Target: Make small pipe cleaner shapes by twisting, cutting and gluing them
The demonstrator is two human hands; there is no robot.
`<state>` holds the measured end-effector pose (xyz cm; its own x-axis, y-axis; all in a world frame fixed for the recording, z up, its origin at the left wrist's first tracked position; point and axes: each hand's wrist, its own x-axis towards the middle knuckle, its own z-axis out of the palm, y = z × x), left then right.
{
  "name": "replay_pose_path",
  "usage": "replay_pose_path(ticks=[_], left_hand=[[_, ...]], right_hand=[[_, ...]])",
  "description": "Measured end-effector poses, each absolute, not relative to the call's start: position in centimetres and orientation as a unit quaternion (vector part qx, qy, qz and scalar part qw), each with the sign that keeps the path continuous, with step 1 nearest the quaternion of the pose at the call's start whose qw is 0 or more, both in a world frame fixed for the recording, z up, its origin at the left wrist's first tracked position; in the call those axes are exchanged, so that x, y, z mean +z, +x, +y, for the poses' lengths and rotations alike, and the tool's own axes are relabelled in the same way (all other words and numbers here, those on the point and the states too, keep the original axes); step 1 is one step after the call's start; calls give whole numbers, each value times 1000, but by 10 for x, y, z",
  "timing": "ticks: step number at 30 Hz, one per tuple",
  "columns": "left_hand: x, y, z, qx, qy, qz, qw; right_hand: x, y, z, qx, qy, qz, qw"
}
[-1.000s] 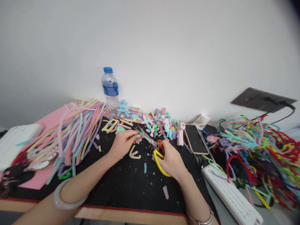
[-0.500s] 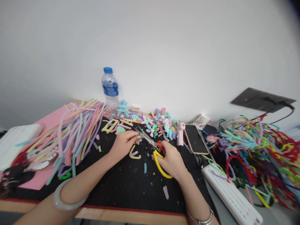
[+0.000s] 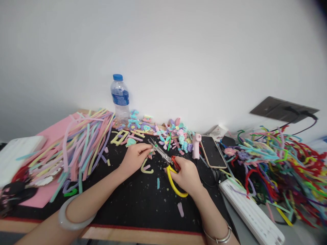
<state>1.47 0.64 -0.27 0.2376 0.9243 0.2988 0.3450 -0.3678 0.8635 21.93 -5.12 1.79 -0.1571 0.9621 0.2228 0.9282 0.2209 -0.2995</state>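
My right hand (image 3: 186,173) is closed on scissors (image 3: 163,154) with a yellow and a red handle; their blades point up and left, slightly apart. Between the thumb and fingers of my left hand (image 3: 136,157) is a small piece of pipe cleaner (image 3: 150,154), partly covered by the fingertips, with green and pinkish bits showing. The blades lie right at that piece. Just below my left fingers rests a bent pale-yellow pipe cleaner (image 3: 146,171) on the black mat (image 3: 133,204). A short blue piece (image 3: 158,183) and a lilac piece (image 3: 180,209) lie nearer the front.
Long pastel pipe cleaners (image 3: 84,143) are heaped at the left. Finished-looking fuzzy flowers (image 3: 178,132) and a water bottle (image 3: 120,98) stand by the wall. To the right are a pink handheld device (image 3: 196,146), a phone (image 3: 213,152), a white power strip (image 3: 251,211) and tangled bright pipe cleaners (image 3: 288,163).
The scissors and my right hand have shifted slightly, and the yellow handle sits a little lower. My left hand keeps its pinch in nearly the same place.
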Motion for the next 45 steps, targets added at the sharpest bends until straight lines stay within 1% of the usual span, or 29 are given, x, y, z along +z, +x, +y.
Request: replay_pose_path(ticks=[5, 9, 11, 13, 15, 19, 20, 22, 25, 27, 31, 35, 38, 43, 45], left_hand=[[-1, 15, 5, 434, 695, 450, 357], [1, 17, 5, 439, 686, 449, 368], [2, 18, 5, 441, 669, 450, 395], [3, 20, 4, 430, 653, 446, 436], [5, 22, 2, 413, 648, 433, 472], [8, 26, -6, 367, 666, 397, 515], [8, 27, -8, 353, 672, 386, 525], [9, 30, -13, 325, 688, 362, 539], [8, 32, -17, 300, 716, 348, 526], [8, 32, -17, 303, 717, 355, 517], [8, 32, -15, 318, 703, 376, 513], [9, 30, -16, 306, 726, 387, 479], [10, 30, -18, 303, 745, 395, 444], [10, 30, -19, 302, 799, 400, 331], [9, 30, -18, 296, 804, 403, 322]], right_hand=[[19, 221, -50, 54, -641, -741, 194], [14, 228, -44, 41, -688, -697, 197], [9, 233, -40, 37, -709, -675, 201], [4, 237, -36, 52, -710, -667, 222], [2, 240, -35, 59, -687, -675, 263], [11, 235, -40, 18, -608, -711, 353], [14, 231, -43, 48, -580, -732, 354], [19, 223, -48, 129, -519, -782, 321], [18, 214, -52, 186, -483, -812, 270], [14, 211, -52, 189, -485, -806, 282], [7, 211, -51, 181, -513, -768, 338], [4, 209, -52, 189, -517, -766, 332], [3, 205, -53, 163, -529, -768, 321], [2, 197, -54, 103, -553, -766, 311], [2, 196, -54, 97, -551, -768, 312]])
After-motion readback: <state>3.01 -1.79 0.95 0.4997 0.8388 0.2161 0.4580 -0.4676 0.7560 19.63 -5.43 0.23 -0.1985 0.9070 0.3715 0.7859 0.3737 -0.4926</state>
